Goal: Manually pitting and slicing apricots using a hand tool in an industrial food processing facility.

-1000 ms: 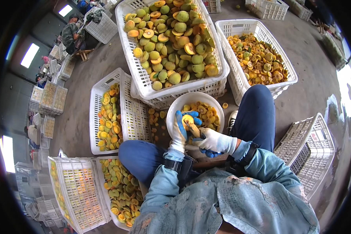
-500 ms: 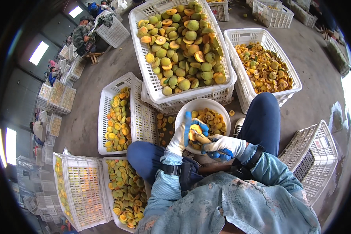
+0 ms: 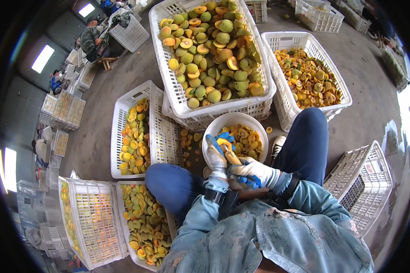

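Observation:
My left hand, in a white glove with blue coating, is closed around a yellow peach half over the bowl. In my right hand, gloved alike, is a short tool with a thick pale wooden handle. Its working end meets the cut face of the peach half; the tip's shape cannot be made out. Beneath both hands stands a white bowl with cut yellow peach pieces in it.
A large white crate of green-yellow peaches stands ahead, stacked on another. To the right is a crate of brownish pieces. Crates of halves stand left. An unfilled-looking crate leans at right. A person sits far left.
My left hand has tilted and turned the peach half, its fingers now wrapping over it. My right hand has shifted slightly left with the tool. The view has moved a little.

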`<control>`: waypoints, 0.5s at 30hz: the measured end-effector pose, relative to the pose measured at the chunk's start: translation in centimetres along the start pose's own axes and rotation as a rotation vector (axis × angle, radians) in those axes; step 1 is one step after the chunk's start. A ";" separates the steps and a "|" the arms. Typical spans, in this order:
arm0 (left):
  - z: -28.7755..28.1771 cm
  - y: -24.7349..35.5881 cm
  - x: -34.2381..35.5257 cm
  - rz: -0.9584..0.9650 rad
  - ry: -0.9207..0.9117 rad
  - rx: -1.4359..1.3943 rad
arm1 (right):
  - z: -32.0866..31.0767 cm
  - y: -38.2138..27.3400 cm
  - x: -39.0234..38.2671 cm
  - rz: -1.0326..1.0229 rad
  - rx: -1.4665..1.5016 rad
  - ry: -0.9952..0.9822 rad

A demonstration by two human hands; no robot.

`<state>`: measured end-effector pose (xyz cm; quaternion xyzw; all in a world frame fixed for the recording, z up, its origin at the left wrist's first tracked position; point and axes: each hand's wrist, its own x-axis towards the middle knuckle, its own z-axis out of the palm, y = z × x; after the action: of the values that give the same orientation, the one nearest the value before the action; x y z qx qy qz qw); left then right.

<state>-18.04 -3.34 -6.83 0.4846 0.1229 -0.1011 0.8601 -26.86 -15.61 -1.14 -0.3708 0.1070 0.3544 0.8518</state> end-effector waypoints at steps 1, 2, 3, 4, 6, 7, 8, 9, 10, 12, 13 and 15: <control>-0.3 0.0 0.4 0.061 0.104 0.020 | 0.2 -0.6 -0.4 -0.070 -0.131 -0.067; -1.1 0.5 0.9 0.078 0.098 0.023 | 0.4 -0.8 -0.6 -0.065 -0.101 -0.096; -0.9 1.7 1.0 0.025 0.182 -0.004 | 0.5 -0.9 -0.7 -0.060 -0.068 -0.126; -1.9 2.4 1.8 0.076 0.229 0.065 | 0.6 -1.1 -0.7 -0.061 -0.070 -0.130; -3.2 5.0 2.4 0.133 0.233 0.049 | 0.4 -1.8 -0.3 -0.053 0.074 -0.268; -3.2 7.2 2.0 0.138 0.192 -0.034 | 0.3 -2.4 -0.3 -0.062 0.081 -0.267; -3.0 9.5 2.0 0.287 0.261 -0.245 | 0.6 -3.2 -0.3 -0.054 0.054 -0.213; -3.1 11.5 2.4 0.430 0.323 -0.460 | 0.7 -4.0 -0.3 -0.050 0.027 -0.152; -5.0 13.2 3.7 0.492 0.297 -0.484 | 0.1 -4.2 0.6 -0.121 -0.320 0.084; -11.8 16.0 6.8 0.462 0.261 -0.599 | -4.8 -1.1 2.7 -0.171 -1.305 0.392; -10.4 17.2 6.8 0.357 0.243 -0.686 | -5.7 -0.5 2.4 -0.079 -1.573 0.481; -9.7 17.1 6.7 0.382 0.358 -0.397 | -5.3 -0.4 1.9 -0.042 -1.596 0.371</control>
<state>-7.73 13.32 0.05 0.3317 0.1963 0.1747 0.9060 -24.78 -18.48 -5.49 -0.9199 -0.0451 0.2407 0.3064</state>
